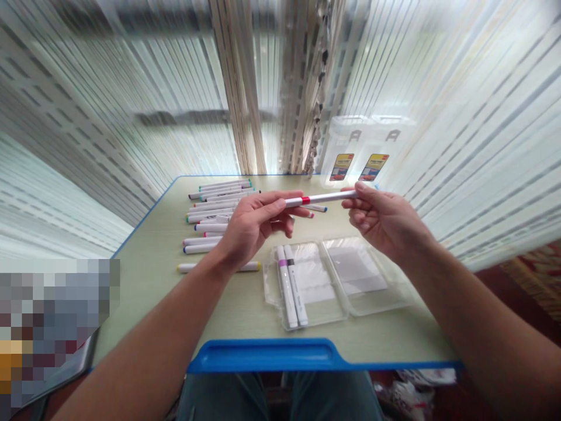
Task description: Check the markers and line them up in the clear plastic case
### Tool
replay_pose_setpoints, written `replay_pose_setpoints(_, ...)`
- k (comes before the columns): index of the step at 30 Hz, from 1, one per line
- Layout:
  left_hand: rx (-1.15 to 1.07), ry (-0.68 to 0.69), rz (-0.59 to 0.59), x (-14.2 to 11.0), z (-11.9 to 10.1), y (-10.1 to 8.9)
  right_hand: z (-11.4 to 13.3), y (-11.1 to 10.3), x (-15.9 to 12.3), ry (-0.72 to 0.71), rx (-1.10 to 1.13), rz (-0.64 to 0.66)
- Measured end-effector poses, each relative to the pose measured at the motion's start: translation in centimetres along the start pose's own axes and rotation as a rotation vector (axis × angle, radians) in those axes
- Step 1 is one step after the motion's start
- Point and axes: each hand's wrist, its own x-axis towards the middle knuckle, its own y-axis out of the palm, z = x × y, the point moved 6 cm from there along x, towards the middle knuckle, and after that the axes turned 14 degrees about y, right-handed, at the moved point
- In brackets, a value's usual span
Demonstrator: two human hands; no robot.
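A white marker with a red band is held level above the table, stretched between both hands. My left hand pinches its left end between thumb and fingers. At the other end, my right hand grips the tip with its thumb and fingertips. Below them lies an open clear plastic case, its lid folded out to the right. Inside its left part rest two white markers side by side, a purple-banded marker and a black-banded marker. The left hand partly hides a row of loose markers.
Two clear cases with yellow labels, a left case and a right case, stand upright at the back right. A blue tray edge runs along the table's front. String curtains hang close behind the table.
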Motion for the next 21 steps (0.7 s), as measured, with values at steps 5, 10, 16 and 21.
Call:
replay_pose_setpoints(5,-0.001,0.019,-0.005,0.0,-0.2,0.0,0.0,0.0,0.0,0.017,0.026,-0.01)
replay_pose_setpoints(10,0.062,0.032,-0.062,0.0,-0.3,-0.3,-0.1,-0.2,0.1,0.012,0.021,-0.013)
replay_pose_setpoints(16,0.141,0.022,-0.105,0.1,-0.2,-0.8,0.0,-0.1,0.1,-0.038,-0.033,0.045)
replay_pose_setpoints(21,0.174,-0.02,-0.115,0.0,0.2,-1.0,0.1,0.2,-0.1,-0.07,-0.098,0.053)
